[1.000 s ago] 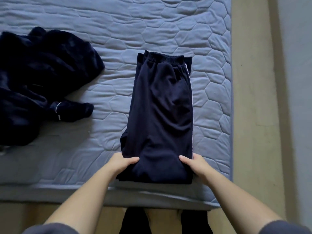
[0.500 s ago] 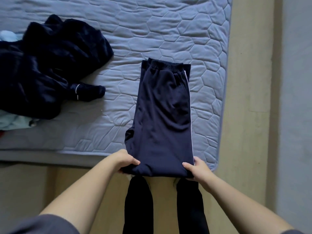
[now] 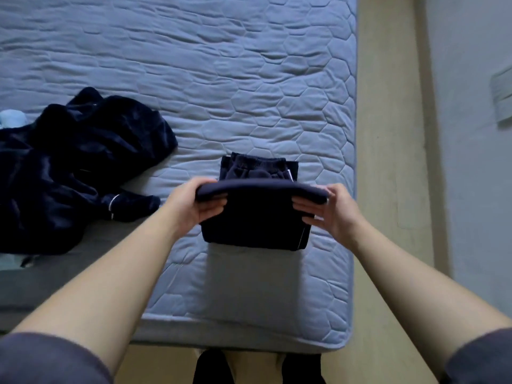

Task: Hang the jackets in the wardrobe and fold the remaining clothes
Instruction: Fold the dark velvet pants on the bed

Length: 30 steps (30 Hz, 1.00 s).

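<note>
Dark navy trousers (image 3: 257,217) with a thin white side stripe lie on the blue quilted mattress (image 3: 249,79), their lower end lifted and doubled toward the elastic waistband at the far end. My left hand (image 3: 191,203) holds the left corner of the raised fold, thumb on top and fingers beneath. My right hand (image 3: 332,209) holds the right corner the same way. A crumpled dark fleece jacket (image 3: 69,167) lies to the left on the mattress, one cuff stretched toward the trousers.
The mattress ends at its right edge beside a beige floor strip (image 3: 388,162) and a grey wall (image 3: 476,162). A pale blue cloth (image 3: 11,119) peeks out behind the jacket. My legs in dark trousers (image 3: 257,367) stand at the near edge.
Both hands have lifted the near end of the trousers off the mattress and carried it away from me toward the waistband, halving the visible length. The view has shifted forward over the bed.
</note>
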{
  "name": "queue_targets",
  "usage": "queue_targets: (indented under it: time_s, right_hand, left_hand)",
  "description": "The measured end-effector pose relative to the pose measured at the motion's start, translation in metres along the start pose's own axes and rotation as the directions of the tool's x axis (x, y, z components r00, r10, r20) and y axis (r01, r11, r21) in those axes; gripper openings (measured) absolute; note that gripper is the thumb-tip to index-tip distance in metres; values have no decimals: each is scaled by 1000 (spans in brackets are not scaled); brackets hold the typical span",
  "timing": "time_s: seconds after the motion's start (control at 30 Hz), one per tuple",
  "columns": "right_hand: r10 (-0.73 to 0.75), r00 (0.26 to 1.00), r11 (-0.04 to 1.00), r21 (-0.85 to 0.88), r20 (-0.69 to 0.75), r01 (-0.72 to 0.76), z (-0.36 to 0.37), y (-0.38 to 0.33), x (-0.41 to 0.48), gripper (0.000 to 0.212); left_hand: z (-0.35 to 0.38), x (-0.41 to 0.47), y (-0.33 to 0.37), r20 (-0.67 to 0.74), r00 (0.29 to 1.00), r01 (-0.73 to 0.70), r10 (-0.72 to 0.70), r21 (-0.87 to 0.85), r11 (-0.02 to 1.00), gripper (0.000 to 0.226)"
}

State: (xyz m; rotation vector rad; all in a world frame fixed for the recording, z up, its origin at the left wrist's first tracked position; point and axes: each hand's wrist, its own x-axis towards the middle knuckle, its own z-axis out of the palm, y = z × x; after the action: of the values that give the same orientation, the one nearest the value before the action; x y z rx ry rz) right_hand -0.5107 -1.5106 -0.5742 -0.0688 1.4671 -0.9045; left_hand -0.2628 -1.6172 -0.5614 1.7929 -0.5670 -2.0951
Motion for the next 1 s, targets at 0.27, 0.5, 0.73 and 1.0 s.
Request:
queue_targets:
  time_s: [0.27, 0.5, 0.73, 1.0]
  right_hand:
    - [-172, 965, 972, -194, -198, 133, 7, 8, 123, 62]
    - [14, 993, 967, -250, -115, -43, -17, 75, 144, 57]
    - [69, 988, 953, -285, -138, -106, -16, 85, 144, 47]
    - [78, 995, 971, -223, -67, -91, -18, 89, 29, 39]
  left_hand:
    - [33, 121, -3, -73, 963, -205, 259, 426, 881, 51]
    - [-9, 150, -65, -219, 959, -50, 179, 492, 869, 51]
    - [-13, 144, -75, -154, 988, 58, 3, 389, 919, 34]
    - [-12, 30, -81, -175, 985, 67, -7, 338, 939, 23]
